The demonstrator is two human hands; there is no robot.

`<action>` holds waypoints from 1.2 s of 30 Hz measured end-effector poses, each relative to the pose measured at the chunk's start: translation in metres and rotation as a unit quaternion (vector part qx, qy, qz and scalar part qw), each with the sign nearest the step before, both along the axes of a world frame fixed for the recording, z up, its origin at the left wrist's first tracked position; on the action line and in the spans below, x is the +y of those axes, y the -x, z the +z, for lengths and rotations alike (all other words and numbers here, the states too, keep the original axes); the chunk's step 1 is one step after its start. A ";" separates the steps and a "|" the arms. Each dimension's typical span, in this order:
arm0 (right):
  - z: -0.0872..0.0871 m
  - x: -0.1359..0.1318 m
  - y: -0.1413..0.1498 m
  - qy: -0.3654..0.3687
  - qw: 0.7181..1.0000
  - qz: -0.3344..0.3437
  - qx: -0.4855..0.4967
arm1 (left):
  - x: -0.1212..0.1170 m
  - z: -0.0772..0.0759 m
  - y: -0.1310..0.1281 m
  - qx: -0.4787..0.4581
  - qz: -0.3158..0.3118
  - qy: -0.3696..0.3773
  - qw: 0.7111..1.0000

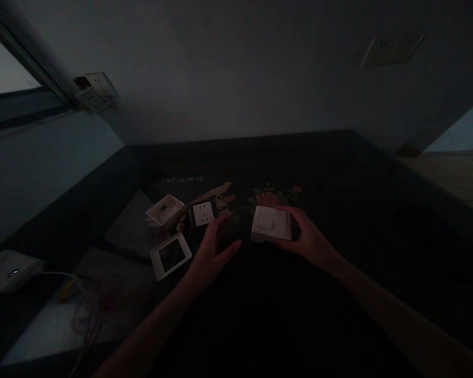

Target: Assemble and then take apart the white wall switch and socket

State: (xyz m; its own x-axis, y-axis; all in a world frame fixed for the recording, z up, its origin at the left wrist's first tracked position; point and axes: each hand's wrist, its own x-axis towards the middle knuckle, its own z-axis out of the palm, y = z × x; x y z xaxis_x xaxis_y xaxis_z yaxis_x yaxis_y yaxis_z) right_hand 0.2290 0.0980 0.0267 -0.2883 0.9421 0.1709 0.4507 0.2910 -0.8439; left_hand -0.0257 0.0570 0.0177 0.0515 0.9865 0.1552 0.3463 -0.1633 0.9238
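Observation:
The scene is very dim. My right hand (308,237) grips a white wall switch (271,224) at its right side and holds it on the dark table (339,173). My left hand (212,251) hovers just left of the switch, fingers apart and stretched toward a white socket insert (203,213). A white frame plate (171,255) lies left of my left hand. A white back box (165,210) sits beyond the frame.
A flower print (274,197) decorates the dark table top. A white device (8,269) with cables (82,299) rests at the far left on a pale sheet. Wall sockets (96,89) and a wall plate (390,49) hang on the walls.

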 end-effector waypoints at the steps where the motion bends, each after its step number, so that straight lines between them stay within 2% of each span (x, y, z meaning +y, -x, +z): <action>1: 0.005 -0.009 0.002 0.021 1.000 0.003 0.013 | -0.005 -0.002 -0.009 -0.027 -0.015 0.017 0.999; 4: 0.017 -0.041 0.011 0.087 0.994 0.035 0.059 | -0.021 0.000 -0.025 -0.135 -0.067 0.080 0.985; 6: 0.021 -0.061 0.020 0.148 0.981 0.036 0.122 | -0.032 0.004 -0.028 -0.244 -0.106 0.141 0.954; 8: 0.021 -0.076 0.029 0.191 0.968 0.021 0.161 | -0.042 0.008 -0.027 -0.302 -0.115 0.180 0.929; 13: 0.016 -0.095 0.041 0.202 0.969 0.035 0.134 | -0.055 0.011 -0.021 -0.315 -0.125 0.205 0.918; 17: 0.011 -0.098 0.041 0.216 0.965 0.060 0.133 | -0.056 0.013 -0.020 -0.286 -0.126 0.183 0.932; 19: 0.008 -0.098 0.040 0.202 0.968 0.069 0.133 | -0.057 0.016 -0.022 -0.274 -0.134 0.170 0.937; 22: 0.002 -0.096 0.037 0.154 0.976 0.066 0.138 | -0.050 0.020 -0.018 -0.257 -0.182 0.141 0.939; 24: -0.001 -0.095 0.033 0.137 0.976 0.070 0.154 | -0.037 0.024 -0.005 -0.170 -0.159 0.064 0.970; 25: -0.003 -0.094 0.032 0.141 0.974 0.075 0.161 | -0.028 0.025 0.005 -0.098 -0.109 0.002 0.989; 26: -0.003 -0.094 0.030 0.149 0.972 0.078 0.167 | -0.018 0.026 0.018 0.037 -0.011 -0.052 0.998; 27: -0.003 -0.094 0.029 0.159 0.969 0.076 0.172 | -0.008 0.026 0.032 0.202 0.099 -0.083 0.971; 28: -0.003 -0.095 0.028 0.168 0.968 0.068 0.175 | 0.001 0.025 0.047 0.258 0.158 -0.081 0.950; 30: -0.002 -0.096 0.028 0.187 0.965 0.051 0.177 | 0.016 0.019 0.075 0.318 0.225 -0.064 0.919; 33: -0.002 -0.095 0.028 0.187 0.965 0.046 0.177 | 0.025 0.006 0.098 0.399 0.272 -0.022 0.875; 36: -0.003 -0.094 0.029 0.191 0.963 0.053 0.182 | 0.025 -0.002 0.099 0.459 0.266 0.004 0.847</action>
